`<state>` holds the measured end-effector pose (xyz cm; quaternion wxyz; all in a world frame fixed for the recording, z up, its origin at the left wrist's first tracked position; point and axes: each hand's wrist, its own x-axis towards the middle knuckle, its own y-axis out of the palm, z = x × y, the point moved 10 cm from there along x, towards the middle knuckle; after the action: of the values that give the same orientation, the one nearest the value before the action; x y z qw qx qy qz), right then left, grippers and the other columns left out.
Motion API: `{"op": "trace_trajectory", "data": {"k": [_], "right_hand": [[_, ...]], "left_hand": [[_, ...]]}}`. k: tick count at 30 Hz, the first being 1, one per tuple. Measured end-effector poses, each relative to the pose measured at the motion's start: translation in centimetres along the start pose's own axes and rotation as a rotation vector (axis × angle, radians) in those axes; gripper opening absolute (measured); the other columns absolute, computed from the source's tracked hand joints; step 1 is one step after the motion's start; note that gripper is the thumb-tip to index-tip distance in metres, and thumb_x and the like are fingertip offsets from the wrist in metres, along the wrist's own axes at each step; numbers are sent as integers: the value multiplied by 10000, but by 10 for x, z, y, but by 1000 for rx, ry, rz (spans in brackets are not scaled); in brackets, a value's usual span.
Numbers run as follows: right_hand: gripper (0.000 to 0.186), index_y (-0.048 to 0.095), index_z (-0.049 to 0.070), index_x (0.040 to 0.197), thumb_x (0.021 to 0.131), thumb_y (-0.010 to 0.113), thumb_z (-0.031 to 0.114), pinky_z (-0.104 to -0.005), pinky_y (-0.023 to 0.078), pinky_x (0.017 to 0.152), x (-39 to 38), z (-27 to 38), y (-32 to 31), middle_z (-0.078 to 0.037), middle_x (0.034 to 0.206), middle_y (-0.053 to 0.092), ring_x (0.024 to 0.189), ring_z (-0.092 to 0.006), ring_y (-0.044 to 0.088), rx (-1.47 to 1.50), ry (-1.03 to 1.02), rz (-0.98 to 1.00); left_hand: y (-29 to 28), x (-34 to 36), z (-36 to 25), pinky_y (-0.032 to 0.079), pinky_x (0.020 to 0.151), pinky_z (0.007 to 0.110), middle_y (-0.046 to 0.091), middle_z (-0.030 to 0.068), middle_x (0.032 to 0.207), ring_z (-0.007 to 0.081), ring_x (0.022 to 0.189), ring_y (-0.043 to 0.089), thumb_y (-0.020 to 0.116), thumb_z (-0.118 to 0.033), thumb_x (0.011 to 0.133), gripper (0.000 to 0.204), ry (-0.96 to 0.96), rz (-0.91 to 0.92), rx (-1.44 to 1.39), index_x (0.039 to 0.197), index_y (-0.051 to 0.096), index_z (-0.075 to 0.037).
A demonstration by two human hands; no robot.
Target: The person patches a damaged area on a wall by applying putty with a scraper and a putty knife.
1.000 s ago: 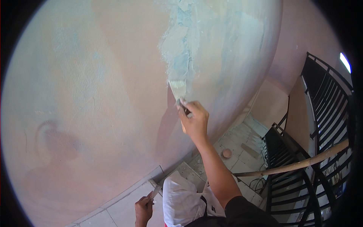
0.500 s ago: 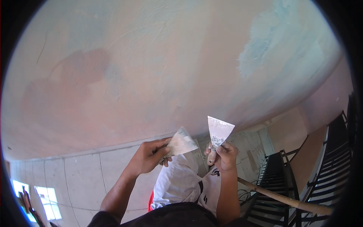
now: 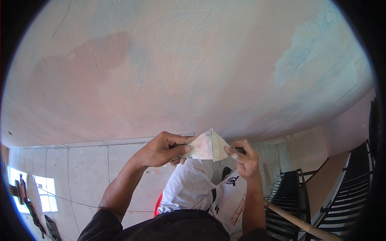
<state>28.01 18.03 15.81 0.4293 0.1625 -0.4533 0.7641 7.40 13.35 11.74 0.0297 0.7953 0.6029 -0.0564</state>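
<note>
In front of my body two putty knives meet, the edges of their blades together. My left hand [image 3: 160, 151] is closed on the left putty knife [image 3: 198, 147], thumb on top of its pale, putty-smeared blade. The right putty knife [image 3: 220, 148] sits in the closed fingers of my right hand [image 3: 244, 159], and its blade points left against the other. Both handles are hidden by my fingers. White residue marks the fingertips of my right hand. Beyond the knives rises a wall [image 3: 173, 76] with patchy pink, grey and pale blue areas.
Light floor tiles [image 3: 88, 168] run along the foot of the wall. At the lower right are black slatted metal frames [image 3: 289, 193] and a wooden pole [image 3: 301, 225] slanting past them. Dark objects [image 3: 28, 205] lie at the lower left, near bright window light.
My right hand has turned its putty knife from pointing up to pointing left, bringing its blade against the left one. The view has shifted slightly.
</note>
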Motion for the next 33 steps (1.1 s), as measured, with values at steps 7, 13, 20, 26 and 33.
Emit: {"op": "trace_trajectory", "data": {"k": [7, 13, 20, 26, 33], "right_hand": [[451, 748, 119, 1160, 817, 590, -128, -313, 490, 624, -27, -36, -8, -114, 922, 587, 738, -225, 595, -309, 74, 1], [231, 663, -28, 1172, 979, 537, -16, -282, 479, 562, -70, -49, -16, -90, 798, 593, 610, -150, 563, 348, 618, -286], [284, 599, -131, 1129, 1032, 493, 114, -316, 495, 473, -98, -25, 24, -156, 819, 635, 556, -188, 592, 926, 951, -322], [258, 624, -124, 1069, 1032, 499, 98, -283, 470, 460, -99, -27, 28, -94, 660, 567, 542, -172, 589, 947, 957, -301], [240, 653, -117, 1001, 1027, 511, 75, -254, 448, 463, -102, -25, 30, -27, 549, 495, 536, -140, 575, 885, 985, -281]], "left_hand": [[-7, 1, 8, 453, 554, 244, 646, 26, 716, 72, 589, 526, 564, -90, 1023, 347, 6, -32, -13, 1361, 602, -24], [-18, 1, 8, 503, 615, 253, 682, 78, 865, 99, 697, 596, 552, -30, 1007, 327, 155, -265, 13, 1322, 612, 36], [-9, 2, -3, 542, 682, 277, 697, 112, 962, 137, 761, 642, 530, 31, 988, 289, 310, -443, 198, 1257, 628, 76], [10, 1, -2, 546, 688, 280, 702, 124, 970, 151, 760, 652, 544, 60, 971, 296, 362, -397, 286, 1252, 636, 60], [20, -5, 0, 539, 640, 290, 708, 132, 955, 156, 719, 645, 543, 66, 969, 296, 365, -379, 280, 1249, 637, 57]]}}
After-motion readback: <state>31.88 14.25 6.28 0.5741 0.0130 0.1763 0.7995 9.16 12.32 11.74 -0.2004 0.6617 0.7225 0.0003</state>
